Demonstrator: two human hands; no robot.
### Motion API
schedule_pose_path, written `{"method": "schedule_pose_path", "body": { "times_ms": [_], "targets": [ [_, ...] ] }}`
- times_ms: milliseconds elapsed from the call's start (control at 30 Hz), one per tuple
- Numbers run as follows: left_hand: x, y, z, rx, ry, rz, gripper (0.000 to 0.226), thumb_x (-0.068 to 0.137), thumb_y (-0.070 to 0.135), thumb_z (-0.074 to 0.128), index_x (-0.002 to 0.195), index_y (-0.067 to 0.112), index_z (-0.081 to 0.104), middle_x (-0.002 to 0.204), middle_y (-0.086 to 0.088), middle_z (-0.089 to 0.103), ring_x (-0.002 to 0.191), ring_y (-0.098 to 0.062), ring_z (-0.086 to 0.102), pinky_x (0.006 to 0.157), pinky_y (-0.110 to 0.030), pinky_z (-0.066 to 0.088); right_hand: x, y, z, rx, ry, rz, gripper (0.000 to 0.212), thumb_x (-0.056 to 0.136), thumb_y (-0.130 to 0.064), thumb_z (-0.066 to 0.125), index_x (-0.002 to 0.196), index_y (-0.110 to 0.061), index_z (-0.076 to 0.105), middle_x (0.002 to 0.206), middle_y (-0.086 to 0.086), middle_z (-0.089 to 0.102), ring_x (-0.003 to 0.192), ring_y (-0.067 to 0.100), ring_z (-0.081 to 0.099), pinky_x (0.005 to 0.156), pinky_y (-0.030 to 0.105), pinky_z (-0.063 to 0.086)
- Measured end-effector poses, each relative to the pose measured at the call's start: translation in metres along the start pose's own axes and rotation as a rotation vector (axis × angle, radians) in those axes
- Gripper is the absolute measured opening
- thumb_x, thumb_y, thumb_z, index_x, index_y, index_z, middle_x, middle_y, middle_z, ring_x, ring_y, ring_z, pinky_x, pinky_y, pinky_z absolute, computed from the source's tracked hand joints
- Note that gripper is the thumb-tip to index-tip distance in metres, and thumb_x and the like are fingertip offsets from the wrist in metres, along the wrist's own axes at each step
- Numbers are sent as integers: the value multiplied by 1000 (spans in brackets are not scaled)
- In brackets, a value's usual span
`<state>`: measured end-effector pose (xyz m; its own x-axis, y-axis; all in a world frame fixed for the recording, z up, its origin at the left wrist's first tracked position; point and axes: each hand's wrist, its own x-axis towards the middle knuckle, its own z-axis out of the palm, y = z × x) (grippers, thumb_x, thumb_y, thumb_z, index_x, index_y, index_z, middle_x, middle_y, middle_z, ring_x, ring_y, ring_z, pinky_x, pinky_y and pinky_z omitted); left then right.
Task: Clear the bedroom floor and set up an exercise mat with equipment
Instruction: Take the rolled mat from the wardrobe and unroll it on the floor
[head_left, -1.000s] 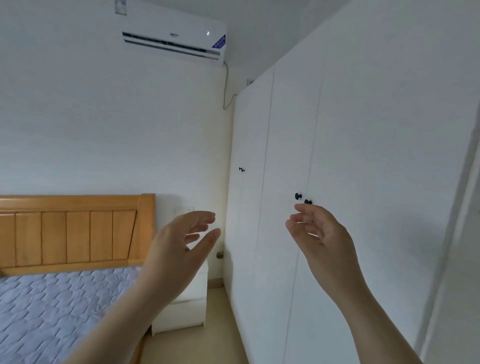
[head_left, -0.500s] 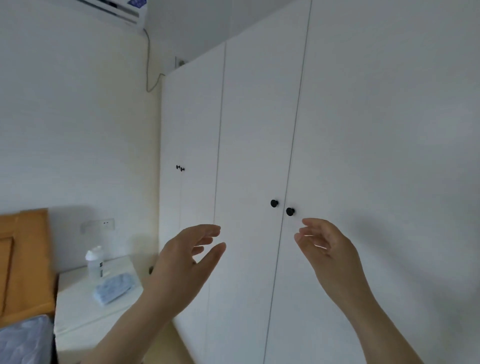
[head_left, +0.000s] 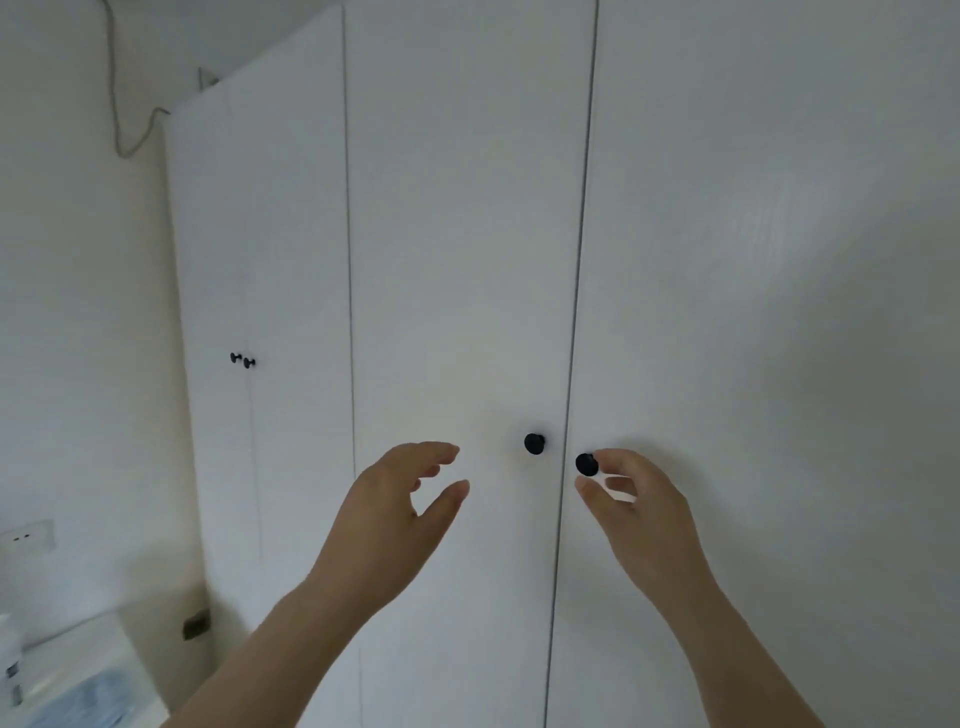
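Now the white wardrobe (head_left: 467, 208) fills most of your view; you stand nearer to it than half a second ago, and the wooden headboard and the air conditioner have slid out of sight. Its doors are flat, matt panels split by thin dark vertical seams. To the left runs the pale wall (head_left: 78, 312), with a grey cable (head_left: 124, 130) looping down it. Low in the left corner sits the white nightstand, its smooth surface (head_left: 104, 654) carrying something soft and pale blue (head_left: 98, 691).

Your left hand (head_left: 395, 514) has risen and its fingers are spread, thumb held apart, short of the left knob (head_left: 534, 444). Your right hand (head_left: 644, 514) has moved up to the right knob (head_left: 586, 464): its fingers curve loosely about it, the index tip just beside it and the thumb just below, but not closed on it. Whether skin touches it, you cannot tell. Both knobs are small, round and matt black, flanking the centre seam. A second such pair (head_left: 242, 359) sits on the farther doors. Where the exercise mat lies, this view does not tell.
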<state>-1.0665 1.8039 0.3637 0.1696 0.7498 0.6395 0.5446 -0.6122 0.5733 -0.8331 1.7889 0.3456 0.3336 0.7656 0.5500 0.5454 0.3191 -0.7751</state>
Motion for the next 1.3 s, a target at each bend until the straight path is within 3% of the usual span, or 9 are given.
{"method": "schedule_pose_path", "body": {
  "times_ms": [200,400,533,700,933,1033,1133,1200,1300],
  "targets": [
    [58,-38,30,14,-81,150,40,89,37,61,127,35,52,124,24,49,102,8,49,89,-10,36,23,9,30,-102,93,13,23,86,-23,69,106,-27,58,105,-10,59,102,9,58,85,26,48],
    [124,-73,52,64,-149,488,61,93,42,51,148,29,28,157,10,18,145,-11,14,116,-24,15,34,3,59,-259,190,62,27,87,-23,68,112,-22,58,102,-10,58,93,6,57,76,16,44],
    [158,-90,58,226,-349,544,74,96,44,43,148,36,-9,156,12,-25,143,-17,-25,120,-45,2,34,-2,79,-347,316,128,32,86,-21,69,117,-16,61,103,-6,58,93,8,56,73,12,42],
    [173,-107,63,248,-435,582,81,96,44,43,148,31,-17,150,13,-38,140,-25,-33,119,-50,5,31,-12,91,-356,440,206,25,85,-21,70,110,-16,65,101,-4,65,92,10,60,78,15,40],
    [177,-106,59,201,-461,614,76,95,51,38,151,26,-6,155,4,-29,142,-31,-26,118,-50,10,3,-39,105,-347,553,226,12,84,-14,70,91,-21,63,89,-3,66,85,12,61,69,11,43],
    [171,-92,47,-153,-492,534,65,95,48,42,151,26,17,160,4,6,148,-21,4,119,-39,15,-13,-50,105,-352,588,224,14,83,-13,72,88,-20,61,81,-2,64,75,11,60,67,12,46],
    [163,-61,27,-607,-517,440,48,94,40,52,139,29,42,136,12,51,123,-5,49,105,-25,41,-26,-63,102,-375,611,275,23,81,-23,75,89,-21,54,74,-1,62,68,12,60,64,21,48],
    [157,-36,14,-766,-531,429,40,92,34,56,132,28,51,122,13,61,107,-4,59,92,-14,48,-33,-70,101,-403,621,314,33,77,-30,78,90,-23,49,71,0,61,64,13,60,62,25,50],
    [144,-1,1,-946,-589,444,34,92,29,59,125,24,58,109,10,67,96,-9,66,86,-25,55,-43,-83,98,-466,621,337,41,72,-36,82,88,-24,45,70,1,61,62,15,59,59,26,50]
  ]
}}
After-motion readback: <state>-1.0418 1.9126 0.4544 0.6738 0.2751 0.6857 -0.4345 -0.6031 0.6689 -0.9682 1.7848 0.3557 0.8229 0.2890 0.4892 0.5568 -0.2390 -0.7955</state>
